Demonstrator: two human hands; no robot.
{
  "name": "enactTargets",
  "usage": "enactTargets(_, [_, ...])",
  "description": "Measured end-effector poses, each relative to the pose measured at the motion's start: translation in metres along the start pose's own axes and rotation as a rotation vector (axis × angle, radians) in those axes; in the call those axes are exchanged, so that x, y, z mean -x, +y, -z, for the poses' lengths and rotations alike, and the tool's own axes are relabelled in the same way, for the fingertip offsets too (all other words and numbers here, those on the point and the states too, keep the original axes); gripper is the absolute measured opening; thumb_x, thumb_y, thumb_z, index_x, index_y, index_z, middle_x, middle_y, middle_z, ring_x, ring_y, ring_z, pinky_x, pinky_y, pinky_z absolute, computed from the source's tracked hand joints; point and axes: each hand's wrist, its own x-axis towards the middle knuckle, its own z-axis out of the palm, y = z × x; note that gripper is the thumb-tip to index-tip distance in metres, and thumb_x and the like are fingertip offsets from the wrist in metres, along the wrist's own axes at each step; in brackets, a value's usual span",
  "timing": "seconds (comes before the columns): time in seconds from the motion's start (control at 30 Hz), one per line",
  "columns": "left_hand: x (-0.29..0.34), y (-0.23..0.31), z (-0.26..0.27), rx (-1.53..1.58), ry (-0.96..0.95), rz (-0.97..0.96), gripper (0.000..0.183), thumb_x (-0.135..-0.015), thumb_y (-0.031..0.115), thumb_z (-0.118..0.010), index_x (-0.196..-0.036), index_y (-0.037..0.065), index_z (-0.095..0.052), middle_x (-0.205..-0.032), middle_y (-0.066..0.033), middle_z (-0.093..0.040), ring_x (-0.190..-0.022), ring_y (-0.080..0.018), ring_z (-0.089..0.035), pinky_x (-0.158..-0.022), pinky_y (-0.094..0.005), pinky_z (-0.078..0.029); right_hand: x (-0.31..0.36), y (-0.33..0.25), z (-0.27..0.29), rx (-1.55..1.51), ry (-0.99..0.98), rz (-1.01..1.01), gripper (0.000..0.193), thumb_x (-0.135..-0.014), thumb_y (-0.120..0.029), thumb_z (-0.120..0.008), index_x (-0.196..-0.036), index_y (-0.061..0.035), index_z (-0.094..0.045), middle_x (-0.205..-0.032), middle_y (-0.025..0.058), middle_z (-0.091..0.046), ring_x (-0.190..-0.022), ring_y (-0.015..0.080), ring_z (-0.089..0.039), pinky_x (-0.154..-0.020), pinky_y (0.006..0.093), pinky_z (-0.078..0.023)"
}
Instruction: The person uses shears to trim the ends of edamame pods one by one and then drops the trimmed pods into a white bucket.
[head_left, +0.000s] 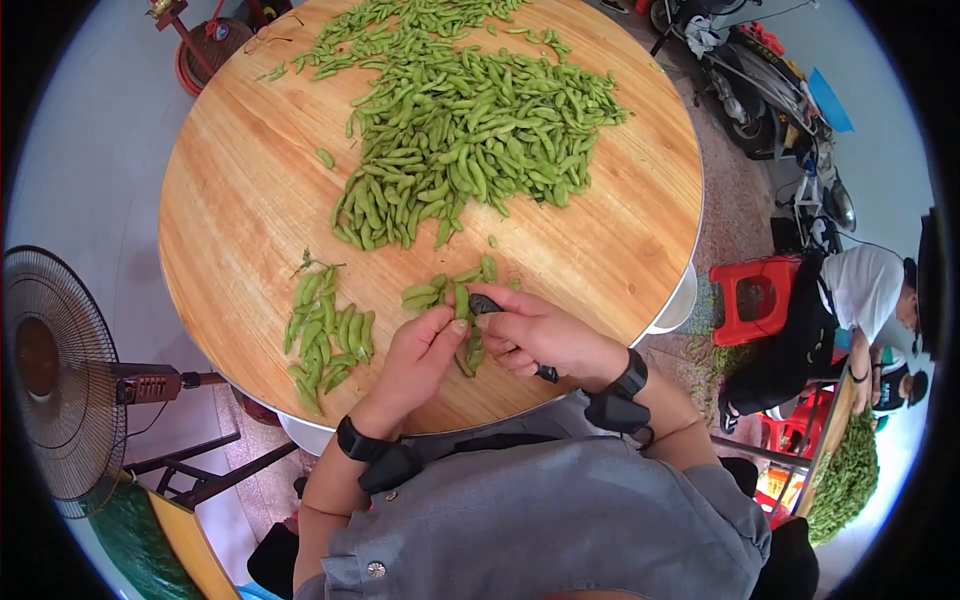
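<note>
My left hand (420, 350) is closed, pinching a green soybean pod (461, 302) between thumb and fingers near the front of the round table. Just right of it, my right hand (540, 335) grips a small black-handled tool (485, 304); its working end is hidden, so I cannot tell its kind. The two hands meet over a few pods (425, 296) on the wood. Left of my left hand lies a small group of pods (318, 335), some on a stem. A large heap of pods (470, 135) spreads beyond my hands toward the far edge.
The round wooden table (230, 210) reaches close to my body. A standing fan (60, 370) is at the left. On the right are a red stool (748, 300), a bent-over person (860, 290) and a parked scooter (750, 85). More green plants (845, 480) lie on another table.
</note>
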Motion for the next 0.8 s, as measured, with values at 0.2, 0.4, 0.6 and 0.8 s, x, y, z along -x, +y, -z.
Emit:
enactTargets(0.2, [0.009,0.0,0.0,0.984,-0.271,0.293,0.021,-0.094,0.024,-0.044,-0.086,0.006,-0.051,-0.059,0.0053,-0.031,-0.047,-0.0041,-0.026,-0.041,-0.0196,-0.019,0.003,0.007,0.01,-0.503,-0.29,-0.094,0.034,-0.093,-0.011,-0.036,-0.127,-0.0158,-0.035,-0.061,-0.0084,-0.031,-0.043,-0.0005,-0.023,-0.037,0.0154,-0.017])
enactTargets(0.4, [0.007,0.004,-0.001,0.599,0.041,0.327,0.019,-0.089,0.023,-0.054,-0.083,0.005,-0.054,-0.061,0.0057,-0.041,-0.048,-0.0022,-0.033,-0.04,-0.0186,-0.023,0.017,-0.004,-0.004,-0.196,-0.126,-0.068,0.03,-0.09,-0.01,-0.037,-0.12,-0.011,-0.038,-0.062,-0.0055,-0.033,-0.045,0.0021,-0.027,-0.038,0.017,-0.022])
enactTargets(0.6, [-0.001,0.012,-0.013,0.185,0.231,0.06,0.015,-0.085,0.017,-0.062,-0.083,0.004,-0.058,-0.067,0.0049,-0.052,-0.051,-0.001,-0.041,-0.043,-0.0168,-0.031,0.013,0.003,-0.014,0.106,-0.056,-0.018,0.032,-0.088,-0.009,-0.036,-0.12,-0.0092,-0.039,-0.067,-0.0021,-0.038,-0.047,0.0051,-0.032,-0.04,0.0203,-0.028])
enactTargets(0.8, [-0.002,-0.004,-0.009,0.224,0.23,0.091,0.017,-0.088,0.015,-0.057,-0.098,0.002,-0.057,-0.069,0.0016,-0.054,-0.052,-0.0013,-0.042,-0.043,-0.0165,-0.032,0.001,0.009,-0.003,0.104,0.031,0.041,0.03,-0.089,-0.01,-0.036,-0.118,-0.0089,-0.041,-0.066,-0.0019,-0.039,-0.047,0.0055,-0.034,-0.041,0.0209,-0.029])
